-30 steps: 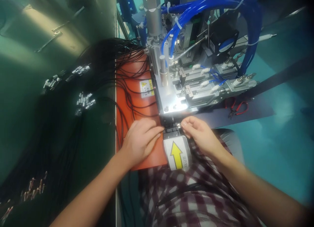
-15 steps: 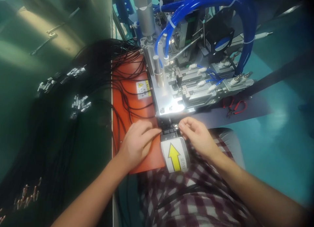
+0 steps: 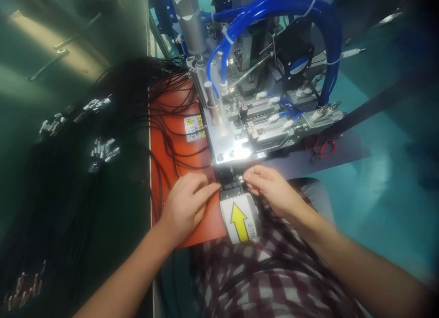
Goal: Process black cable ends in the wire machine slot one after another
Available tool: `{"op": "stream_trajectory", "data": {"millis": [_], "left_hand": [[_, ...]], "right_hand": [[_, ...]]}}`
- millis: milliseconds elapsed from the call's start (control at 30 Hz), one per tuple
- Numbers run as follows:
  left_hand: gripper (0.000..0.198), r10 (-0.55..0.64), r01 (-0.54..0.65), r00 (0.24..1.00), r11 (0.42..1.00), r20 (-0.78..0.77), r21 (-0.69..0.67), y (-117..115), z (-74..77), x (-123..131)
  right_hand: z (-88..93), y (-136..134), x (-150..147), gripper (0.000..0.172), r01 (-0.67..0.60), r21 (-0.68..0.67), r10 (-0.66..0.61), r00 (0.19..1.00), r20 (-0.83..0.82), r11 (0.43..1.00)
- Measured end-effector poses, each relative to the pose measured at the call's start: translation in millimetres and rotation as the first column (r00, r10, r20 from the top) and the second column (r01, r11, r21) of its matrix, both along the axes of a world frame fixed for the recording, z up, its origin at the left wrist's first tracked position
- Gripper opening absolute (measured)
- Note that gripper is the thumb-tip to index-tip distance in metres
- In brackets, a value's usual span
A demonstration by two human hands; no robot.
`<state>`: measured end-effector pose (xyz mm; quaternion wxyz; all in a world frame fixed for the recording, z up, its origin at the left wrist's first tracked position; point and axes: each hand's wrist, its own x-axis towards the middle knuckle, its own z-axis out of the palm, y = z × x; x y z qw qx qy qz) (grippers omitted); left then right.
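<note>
At the front of the machine, my left hand (image 3: 187,203) is closed in a pinch on a black cable at the left side of the dark track fixture (image 3: 232,191). Opposite it, my right hand (image 3: 272,187) pinches a small shiny metal connector (image 3: 241,179) at the cable's end. Between the two hands, the short piece of cable lies across the fixture; its exact seating is too small to make out. Just below is a white cover with a yellow arrow (image 3: 239,222). My fingers hide part of the connector.
An orange plate (image 3: 206,229) carries several black cables leading into the metal machine (image 3: 226,144), with blue air hoses (image 3: 274,7) above. Bundled cables with shiny metal ends (image 3: 104,148) lie on the dark green surface at left. Red-handled pliers (image 3: 324,149) rest to the right.
The whole view has shifted slightly, so everything sits a little farther left. Both hands keep their pinch over the fixture, with hardly any movement relative to it.
</note>
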<state>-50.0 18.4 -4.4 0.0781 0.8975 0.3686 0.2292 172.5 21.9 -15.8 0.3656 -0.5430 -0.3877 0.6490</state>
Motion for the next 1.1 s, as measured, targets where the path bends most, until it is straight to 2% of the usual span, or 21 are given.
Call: {"op": "stream_trajectory", "data": {"millis": [100, 167, 200, 267, 333, 400, 467, 567, 700, 767, 833, 900, 1000, 1100], "left_hand": [[0.024, 0.007, -0.007, 1.0, 1.0, -0.006, -0.017, 0, 0.8, 1], [0.024, 0.005, -0.006, 1.0, 1.0, -0.008, -0.022, 0, 1.2, 1], [0.024, 0.004, -0.004, 1.0, 1.0, -0.008, -0.024, 0, 1.3, 1], [0.024, 0.004, -0.004, 1.0, 1.0, -0.004, -0.026, 0, 1.3, 0], [0.024, 0.01, -0.01, 1.0, 0.999, -0.001, -0.035, 0, 1.1, 0], [0.025, 0.016, -0.016, 1.0, 0.999, -0.004, -0.047, -1, 0.8, 0], [0.025, 0.021, -0.021, 1.0, 0.999, -0.006, -0.048, -1, 0.1, 0], [0.025, 0.022, -0.022, 1.0, 0.999, 0.001, -0.034, -1, -1.4, -1], [0.025, 0.019, -0.019, 1.0, 1.0, -0.007, -0.012, -1, -0.1, 0], [0.024, 0.017, -0.017, 1.0, 1.0, -0.024, 0.001, -2, 3.8, 3], [0.025, 0.004, -0.004, 0.999, 1.0, -0.045, 0.0, -2, 9.3, 8], [0.03, -0.022, 0.022, 0.997, 1.0, -0.07, -0.007, -1, 14.5, 16], [0.034, -0.053, 0.05, 0.991, 0.998, -0.124, -0.029, 1, 18.4, 30], [0.035, -0.034, 0.024, 0.984, 0.998, -0.176, -0.058, 2, 17.1, 42]], "right_hand": [[1.1, -5, 2, 0.024, -0.031, 0.049, 0.026, 0.994, 0.102, 0.998], [0.7, -12, 4, 0.018, -0.024, 0.206, -0.037, 0.957, 0.288, 0.978], [0.3, -17, 6, 0.015, -0.039, 0.328, -0.094, 0.919, 0.383, 0.944], [-0.3, -25, 9, 0.016, -0.152, 0.553, -0.195, 0.833, 0.518, 0.819], [-0.1, -30, 11, 0.023, -0.319, 0.646, -0.218, 0.762, 0.61, 0.693], [1.8, -31, 13, 0.025, -0.453, 0.637, -0.221, 0.679, 0.7, 0.624], [5.8, -29, 14, 0.025, -0.523, 0.601, -0.253, 0.589, 0.768, 0.605], [14.6, -25, 11, 0.023, -0.578, 0.543, -0.284, 0.48, 0.83, 0.609], [24.3, -22, 7, 0.023, -0.612, 0.474, -0.26, 0.408, 0.875, 0.633], [24.9, -21, 9, 0.023, -0.587, 0.465, -0.198, 0.462, 0.865, 0.663], [21.4, -20, 14, 0.023, -0.467, 0.496, -0.142, 0.608, 0.782, 0.732], [14.6, -19, 20, 0.02, -0.276, 0.491, -0.124, 0.761, 0.636, 0.826], [3.5, -17, 24, 0.018, -0.081, 0.329, -0.076, 0.896, 0.437, 0.941], [-2.2, -15, 20, 0.021, -0.015, 0.2, -0.041, 0.962, 0.271, 0.98]]}}
